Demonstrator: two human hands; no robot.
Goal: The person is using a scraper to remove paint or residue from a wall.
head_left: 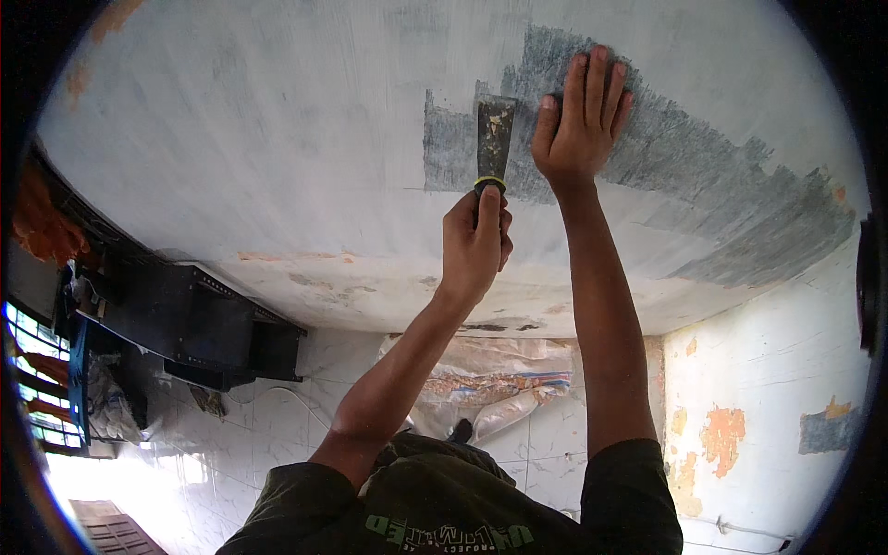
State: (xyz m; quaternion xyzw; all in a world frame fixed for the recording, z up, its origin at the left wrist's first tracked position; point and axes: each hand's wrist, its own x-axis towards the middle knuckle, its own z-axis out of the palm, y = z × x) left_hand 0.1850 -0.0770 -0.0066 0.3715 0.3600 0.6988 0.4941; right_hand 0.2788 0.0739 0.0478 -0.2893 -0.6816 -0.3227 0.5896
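My left hand [473, 239] grips the dark handle of a putty knife [494, 139], its thumb along the handle's top. The flat metal blade points up, is spotted with pale residue and lies over the wall; whether its edge touches cannot be told. To the right, my right hand [581, 135] rests flat on the wall with fingers extended, holding nothing. Around both hands, a grey, ragged-edged patch [701, 166] stretches to the right across the whitish wall [291, 132]. Below, an orange-brown bare strip [298, 257] shows on the wall.
A sheet of plastic sacking [479, 361] with flakes on it lies on the tiled floor [548, 423] at the wall's foot. Black metal shelving [215, 319] stands left, near a barred window [41, 388]. The right side wall [770, 361] has peeled patches.
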